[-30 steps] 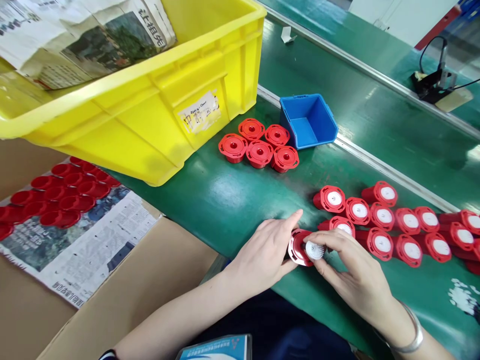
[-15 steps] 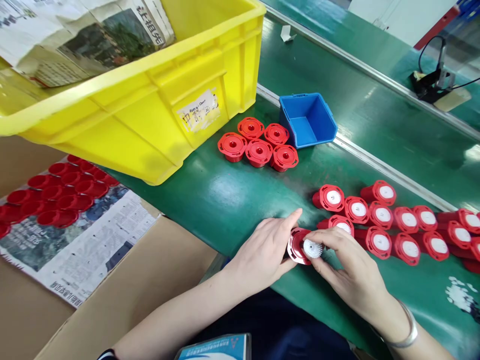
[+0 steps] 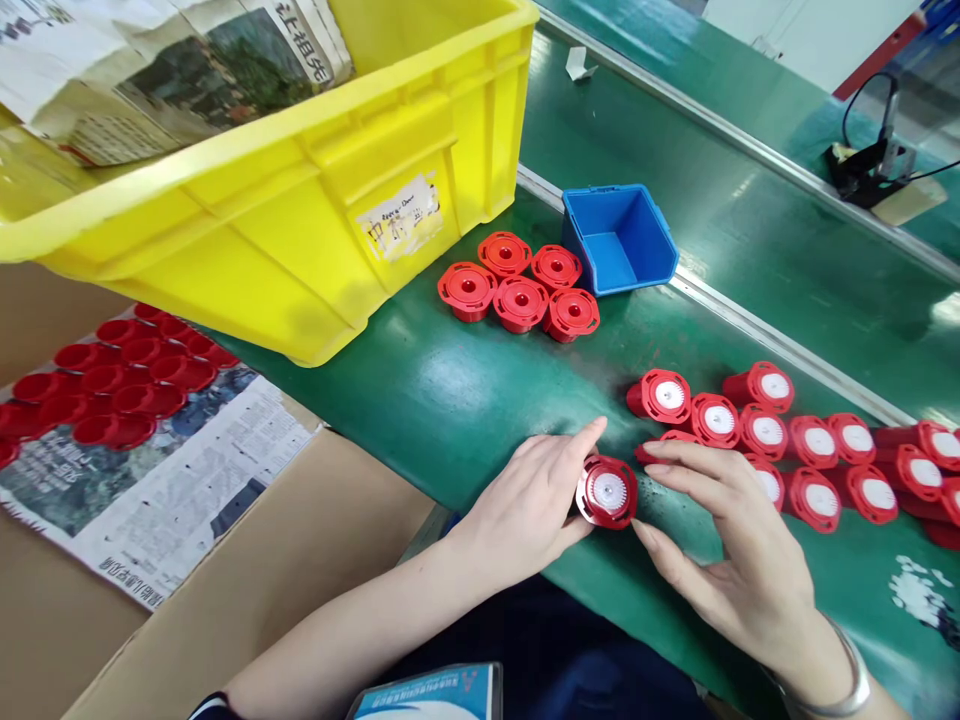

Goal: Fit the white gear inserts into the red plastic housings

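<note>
My left hand (image 3: 525,505) grips a red plastic housing (image 3: 628,478) by its left side, its round flanged face turned up. A white toothed gear (image 3: 607,491) sits in the recess of that face. My right hand (image 3: 739,545) is open just to the right, thumb and fingers apart, holding nothing; the thumb tip is close to the housing's rim. Behind the right hand lie several red housings fitted with white gears, such as the geared housing (image 3: 815,499), some partly hidden by the fingers.
Red housings without gears (image 3: 520,300) stand beside a blue bin (image 3: 619,240). A big yellow crate (image 3: 420,150) holds newspaper. More red parts (image 3: 112,385) rest on newspaper in a carton at left. Small white pieces (image 3: 916,590) lie at the right. A metal rail (image 3: 787,335) crosses the green bench.
The white gear, earlier pinched in my right hand at the housing's edge, now sits in the housing. My right hand has let go, opened and moved right. The left hand keeps its hold.
</note>
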A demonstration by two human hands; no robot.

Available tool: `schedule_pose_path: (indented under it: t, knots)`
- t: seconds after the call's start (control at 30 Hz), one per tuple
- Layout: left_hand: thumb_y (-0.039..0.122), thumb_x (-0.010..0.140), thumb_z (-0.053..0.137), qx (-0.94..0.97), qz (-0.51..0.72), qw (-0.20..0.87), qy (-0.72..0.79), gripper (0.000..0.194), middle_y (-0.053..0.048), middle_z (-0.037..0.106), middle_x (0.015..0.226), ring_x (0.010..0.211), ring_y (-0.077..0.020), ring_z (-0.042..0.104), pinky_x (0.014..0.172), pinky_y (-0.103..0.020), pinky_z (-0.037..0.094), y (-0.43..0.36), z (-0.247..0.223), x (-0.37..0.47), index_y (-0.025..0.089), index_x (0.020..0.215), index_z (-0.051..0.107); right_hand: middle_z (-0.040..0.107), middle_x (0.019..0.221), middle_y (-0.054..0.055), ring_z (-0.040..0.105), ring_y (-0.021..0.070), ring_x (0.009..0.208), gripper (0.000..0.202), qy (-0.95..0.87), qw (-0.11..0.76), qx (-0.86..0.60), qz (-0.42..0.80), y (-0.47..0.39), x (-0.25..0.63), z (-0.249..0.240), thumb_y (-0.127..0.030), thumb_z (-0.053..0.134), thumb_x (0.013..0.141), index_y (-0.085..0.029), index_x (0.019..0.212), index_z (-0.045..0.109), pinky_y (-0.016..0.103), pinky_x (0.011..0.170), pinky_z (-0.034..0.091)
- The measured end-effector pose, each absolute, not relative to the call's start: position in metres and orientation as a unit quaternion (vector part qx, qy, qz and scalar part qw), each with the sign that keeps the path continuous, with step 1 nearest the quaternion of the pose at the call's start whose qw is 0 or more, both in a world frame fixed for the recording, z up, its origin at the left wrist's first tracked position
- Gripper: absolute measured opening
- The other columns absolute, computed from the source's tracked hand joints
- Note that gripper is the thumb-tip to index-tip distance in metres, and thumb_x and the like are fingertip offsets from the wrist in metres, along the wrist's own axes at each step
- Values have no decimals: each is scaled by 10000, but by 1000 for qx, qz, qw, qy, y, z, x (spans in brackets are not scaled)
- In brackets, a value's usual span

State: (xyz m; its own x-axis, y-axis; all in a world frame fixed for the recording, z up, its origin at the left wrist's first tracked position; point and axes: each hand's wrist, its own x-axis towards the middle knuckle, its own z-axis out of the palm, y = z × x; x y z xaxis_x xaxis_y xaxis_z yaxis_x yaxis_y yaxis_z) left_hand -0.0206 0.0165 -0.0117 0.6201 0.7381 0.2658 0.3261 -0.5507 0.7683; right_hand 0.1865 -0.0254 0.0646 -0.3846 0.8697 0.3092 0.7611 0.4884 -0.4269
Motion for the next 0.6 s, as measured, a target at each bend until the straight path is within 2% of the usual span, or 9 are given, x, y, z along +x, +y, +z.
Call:
schedule_pose_path:
  t: [0.13,0.3,0.43,0.47,0.53,0.6]
  knots:
    - [264,919,656,835,292,339,321,855,-147,617,1319,1197,-283,612,1032,-477,500,16,-12,-20,194,1570,106,586,1329,181,549,305,1244,436,-851,229,-465,88,-30,186,60,-187,677,927,-136,1339,544,497,1049,468]
    - [344,912,678,841,289,327,319,892,-182,583,1383,1227,-300,603,1039,-482,499,16,-13,-20,191,1569,95,516,1446,223,409,350,1414,559,-870,192,-444,98,-38,182,45,-193,674,935,-73,1436,457,553,1117,416]
    - [293,892,705,839,295,325,323,905,-175,585,1376,1247,-295,599,1026,-471,510,16,-14,-19,209,1564,106,497,1474,231,357,347,1457,576,-869,181,-448,107,-44,181,40,-201,642,956,-54,1462,411,572,1143,390]
    - [281,883,716,837,294,329,324,913,-165,598,1355,1240,-289,604,1026,-468,510,16,-14,-19,212,1563,110,513,1458,231,374,348,1447,572,-868,183,-449,105,-45,182,41,-198,641,954,-54,1459,414,576,1138,393]
    - [276,868,737,838,288,334,322,932,-144,626,1307,1216,-285,617,1027,-476,507,16,-13,-19,217,1560,117,618,1313,209,514,325,1323,515,-862,212,-452,91,-49,186,45,-165,638,940,-71,1415,463,564,1092,437]
    - [261,860,746,841,278,335,319,939,-131,638,1287,1211,-288,618,1032,-493,497,15,-13,-18,223,1560,120,692,1015,125,648,253,1011,402,-846,270,-453,73,-52,189,51,-95,612,913,-113,1308,539,509,976,516]
